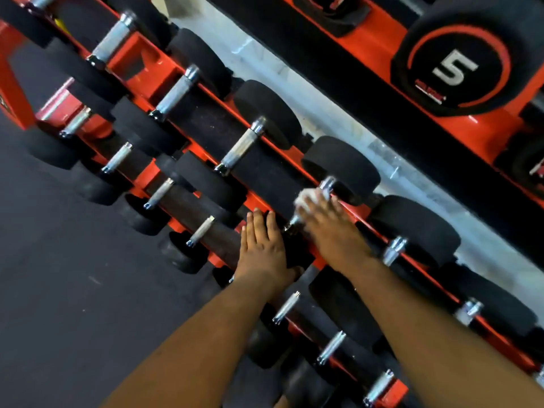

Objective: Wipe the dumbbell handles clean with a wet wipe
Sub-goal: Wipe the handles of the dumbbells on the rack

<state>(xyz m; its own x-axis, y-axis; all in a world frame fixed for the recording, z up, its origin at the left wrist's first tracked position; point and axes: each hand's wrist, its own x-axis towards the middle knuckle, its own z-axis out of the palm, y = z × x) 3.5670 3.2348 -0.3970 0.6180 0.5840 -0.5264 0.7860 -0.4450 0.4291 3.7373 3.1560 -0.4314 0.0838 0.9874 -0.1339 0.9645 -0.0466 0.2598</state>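
Two hands work at a red rack [138,58] that runs slantwise across the view and holds rows of black dumbbells in its tiers. The right hand [326,222] is wrapped over the handle [325,187] of one dumbbell on the upper tier, with a white wipe [303,198] bunched between its fingers and the metal; the fingers curl round wipe and handle together, though blur hides how tightly. Only the chrome collar at the handle's far end and a short bit at the near end show past the hand. The left hand [263,245] lies flat, fingers straight and together, on the near head [294,248] of the same dumbbell, gripping nothing.

Along the same tier more dumbbells sit side by side, each with a bare knurled handle, such as the next one to the left [243,145]. The lower tier carries smaller dumbbells [160,192] in a like row. Beyond a pale strip of floor [323,113], a second red rack [368,45] holds a round black weight [456,69] marked 5. Dark flooring [73,290] fills the lower left.
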